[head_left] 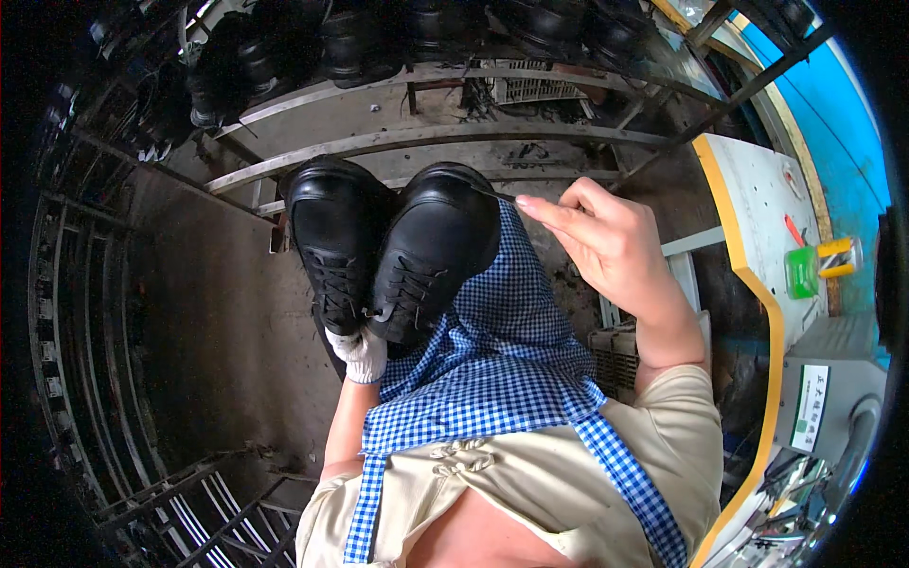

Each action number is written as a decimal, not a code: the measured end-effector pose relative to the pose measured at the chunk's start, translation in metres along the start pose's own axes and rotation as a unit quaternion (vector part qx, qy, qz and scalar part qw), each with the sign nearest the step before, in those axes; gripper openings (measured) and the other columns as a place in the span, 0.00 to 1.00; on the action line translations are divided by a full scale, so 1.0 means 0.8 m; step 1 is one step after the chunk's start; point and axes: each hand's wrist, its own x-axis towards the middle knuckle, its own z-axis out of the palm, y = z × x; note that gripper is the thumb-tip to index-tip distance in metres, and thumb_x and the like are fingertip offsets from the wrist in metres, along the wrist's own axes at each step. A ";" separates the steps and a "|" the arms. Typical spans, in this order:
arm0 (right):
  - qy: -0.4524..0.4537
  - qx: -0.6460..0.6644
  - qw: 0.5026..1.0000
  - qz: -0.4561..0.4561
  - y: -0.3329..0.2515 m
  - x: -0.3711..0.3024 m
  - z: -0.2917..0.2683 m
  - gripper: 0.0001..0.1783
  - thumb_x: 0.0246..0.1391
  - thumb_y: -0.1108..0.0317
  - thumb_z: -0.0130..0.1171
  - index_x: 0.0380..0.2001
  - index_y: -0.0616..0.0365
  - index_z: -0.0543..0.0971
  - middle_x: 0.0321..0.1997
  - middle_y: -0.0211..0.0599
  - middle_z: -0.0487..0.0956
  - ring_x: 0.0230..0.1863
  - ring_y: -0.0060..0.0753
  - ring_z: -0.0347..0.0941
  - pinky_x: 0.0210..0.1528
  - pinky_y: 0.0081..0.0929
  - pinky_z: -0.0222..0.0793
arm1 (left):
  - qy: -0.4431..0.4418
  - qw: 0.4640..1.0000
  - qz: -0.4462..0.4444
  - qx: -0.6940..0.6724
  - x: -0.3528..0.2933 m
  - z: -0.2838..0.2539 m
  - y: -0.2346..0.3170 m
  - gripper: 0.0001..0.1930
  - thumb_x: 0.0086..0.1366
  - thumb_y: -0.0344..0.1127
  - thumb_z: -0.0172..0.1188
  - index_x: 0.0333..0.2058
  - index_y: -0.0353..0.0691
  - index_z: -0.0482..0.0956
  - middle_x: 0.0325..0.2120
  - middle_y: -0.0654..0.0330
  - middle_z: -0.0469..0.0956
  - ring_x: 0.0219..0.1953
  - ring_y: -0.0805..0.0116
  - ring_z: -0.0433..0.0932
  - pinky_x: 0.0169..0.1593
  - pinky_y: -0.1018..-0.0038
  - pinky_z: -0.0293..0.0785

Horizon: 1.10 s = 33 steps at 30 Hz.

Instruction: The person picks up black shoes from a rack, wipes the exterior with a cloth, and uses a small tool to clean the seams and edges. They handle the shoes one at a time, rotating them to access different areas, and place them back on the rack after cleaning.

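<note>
A pair of black lace-up shoes sits side by side over my lap, toes pointing away from me: the left shoe (333, 222) and the right shoe (426, 241). My left hand (360, 354), in a white knit glove, is closed round their ankle ends; its fingertips are partly hidden. My bare right hand (606, 237) pinches a thin dark stick-like tool (500, 196) between thumb and fingers. The tool's far end reaches the toe of the right shoe, and its tip is too dark to make out. A blue checked apron (511, 350) covers my lap beneath the shoes.
Metal racks with several black shoes (355, 43) stand ahead. Another metal rack (85, 331) runs along the left. At the right is a white table (757, 189) with a yellow edge, bearing a green container (801, 273), a yellow-banded jar (838, 257) and a grey machine (843, 379).
</note>
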 end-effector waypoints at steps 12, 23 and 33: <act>-0.020 0.028 0.999 -0.011 0.003 0.022 0.013 0.20 0.52 0.75 0.63 0.48 0.47 0.83 0.25 0.34 0.71 0.21 0.29 0.69 0.24 0.26 0.66 | -0.076 0.987 0.071 0.126 -0.002 -0.002 0.001 0.25 0.61 0.20 0.54 0.58 0.34 0.70 0.56 0.52 0.73 0.54 0.60 0.74 0.59 0.64 0.70; 0.001 0.079 0.997 0.026 0.009 0.003 0.004 0.19 0.51 0.78 0.63 0.47 0.49 0.84 0.26 0.34 0.72 0.22 0.26 0.68 0.24 0.24 0.64 | -0.028 0.998 0.038 0.042 -0.004 0.006 0.001 0.27 0.58 0.20 0.63 0.57 0.36 0.72 0.55 0.53 0.75 0.54 0.61 0.75 0.58 0.65 0.71; -0.011 0.010 1.000 0.020 -0.011 0.000 -0.008 0.20 0.47 0.78 0.65 0.45 0.48 0.84 0.25 0.36 0.72 0.20 0.32 0.71 0.23 0.28 0.65 | -0.010 0.998 0.013 0.062 -0.009 0.003 0.001 0.29 0.53 0.22 0.69 0.55 0.36 0.74 0.52 0.55 0.77 0.53 0.64 0.76 0.57 0.68 0.71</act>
